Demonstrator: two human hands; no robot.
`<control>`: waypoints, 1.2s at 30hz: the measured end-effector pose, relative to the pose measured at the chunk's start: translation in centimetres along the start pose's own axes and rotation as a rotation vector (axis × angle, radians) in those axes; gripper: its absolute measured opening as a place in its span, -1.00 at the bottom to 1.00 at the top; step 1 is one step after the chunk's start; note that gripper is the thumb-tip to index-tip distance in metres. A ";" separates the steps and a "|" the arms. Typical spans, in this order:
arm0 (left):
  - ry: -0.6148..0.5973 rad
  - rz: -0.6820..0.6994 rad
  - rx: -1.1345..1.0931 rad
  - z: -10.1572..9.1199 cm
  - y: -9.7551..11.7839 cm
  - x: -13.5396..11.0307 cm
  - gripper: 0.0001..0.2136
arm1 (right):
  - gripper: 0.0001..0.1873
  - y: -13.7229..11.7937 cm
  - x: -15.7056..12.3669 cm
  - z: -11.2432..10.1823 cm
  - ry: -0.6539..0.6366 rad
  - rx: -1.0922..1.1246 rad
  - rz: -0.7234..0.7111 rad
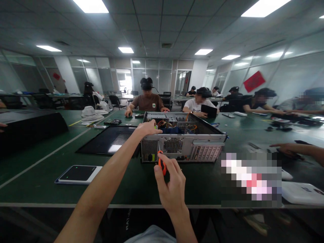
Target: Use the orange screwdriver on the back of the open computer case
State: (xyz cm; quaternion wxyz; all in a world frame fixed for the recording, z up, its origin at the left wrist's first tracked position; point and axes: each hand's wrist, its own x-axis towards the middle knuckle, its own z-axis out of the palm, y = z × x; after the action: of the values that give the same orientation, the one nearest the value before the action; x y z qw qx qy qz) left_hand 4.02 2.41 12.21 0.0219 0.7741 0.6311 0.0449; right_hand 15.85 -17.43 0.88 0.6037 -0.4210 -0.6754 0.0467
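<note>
An open desktop computer case (pixel 202 138) lies on the green table (pixel 45 175) with its grey rear panel facing me. My left hand (pixel 148 128) rests on the case's top left rear edge, fingers curled over it. My right hand (pixel 170 184) is closed round an orange-and-black screwdriver (pixel 161 163), whose shaft points up at the rear panel near the power supply grille. Wires and a blue part show inside the case.
A black side panel (pixel 111 140) lies left of the case. A small dark tablet-like device (pixel 79 173) lies near the front edge. A white fan (pixel 91 116) stands further back. Several seated people work across the table, and another person's hand (pixel 288 148) rests at right.
</note>
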 end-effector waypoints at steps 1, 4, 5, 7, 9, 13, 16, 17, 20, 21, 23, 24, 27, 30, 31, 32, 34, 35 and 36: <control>0.002 0.003 -0.003 0.0 0.0 0.0 -0.34 | -0.71 0.0 0.0 -0.1 -0.004 0.024 0.022; 0.007 0.011 -0.005 0.1 -0.2 0.1 -0.32 | -0.71 -0.1 -0.1 -0.3 -0.007 0.123 0.062; 0.007 0.013 -0.006 0.1 -0.2 0.1 -0.32 | -0.68 -0.1 -0.1 -0.4 -0.012 0.155 0.072; 0.006 0.012 -0.011 0.2 -0.3 0.2 -0.33 | -0.61 -0.1 0.0 -0.4 -0.026 0.203 0.091; 0.008 0.009 -0.020 0.2 -0.2 0.1 -0.33 | -0.59 -0.2 0.0 -0.4 -0.017 0.204 0.105; 0.000 0.005 -0.012 0.0 -0.1 -0.1 -0.36 | -0.62 -0.4 0.1 -0.2 0.049 0.071 0.097; -0.008 0.006 0.000 0.0 -0.1 0.0 -0.37 | -0.64 -0.8 0.2 -0.3 0.082 -0.001 0.107; -0.007 0.007 0.002 0.1 -0.2 0.1 -0.37 | -0.66 -1.0 0.2 -0.3 0.081 -0.010 0.125; 0.004 0.004 -0.001 0.3 -0.3 0.4 -0.36 | -0.67 -1.4 0.3 -0.6 0.010 0.022 0.233; 0.006 0.001 -0.001 0.3 -0.3 0.5 -0.36 | -0.65 -1.5 0.4 -0.7 -0.030 0.070 0.288; 0.005 -0.003 0.001 0.3 -0.3 0.6 -0.36 | -0.59 -1.3 0.5 -0.7 -0.100 0.251 0.423; 0.003 -0.005 0.002 0.3 -0.3 0.6 -0.36 | -0.56 -1.1 0.6 -0.6 -0.121 0.374 0.495; 0.001 -0.006 0.006 0.2 -0.2 0.5 -0.36 | -0.47 -0.1 0.7 -0.2 -0.144 0.772 0.671; 0.001 -0.007 0.009 0.2 -0.2 0.3 -0.35 | -0.45 0.5 0.7 0.0 -0.153 1.205 0.804; 0.000 -0.006 0.009 0.2 -0.2 0.3 -0.34 | -0.45 0.6 0.7 0.0 -0.151 1.344 0.859; 0.000 -0.006 0.008 0.2 -0.2 0.3 -0.34 | -0.44 0.5 0.7 0.0 -0.143 1.461 0.919; -0.003 -0.003 0.006 0.1 -0.2 0.3 -0.33 | -0.44 0.3 0.7 -0.1 -0.099 1.600 1.021; -0.005 -0.002 0.005 0.1 -0.2 0.3 -0.33 | -0.44 0.1 0.7 -0.1 -0.071 1.625 1.047; -0.008 -0.002 0.004 0.1 -0.1 0.3 -0.34 | -0.46 -0.1 0.7 0.0 -0.040 1.628 1.050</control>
State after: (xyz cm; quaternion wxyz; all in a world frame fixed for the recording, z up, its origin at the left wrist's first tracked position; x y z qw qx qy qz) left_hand 3.94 2.69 12.13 0.0230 0.7738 0.6318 0.0404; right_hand 15.87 -17.11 1.47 0.6011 -0.1212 -0.1725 0.7709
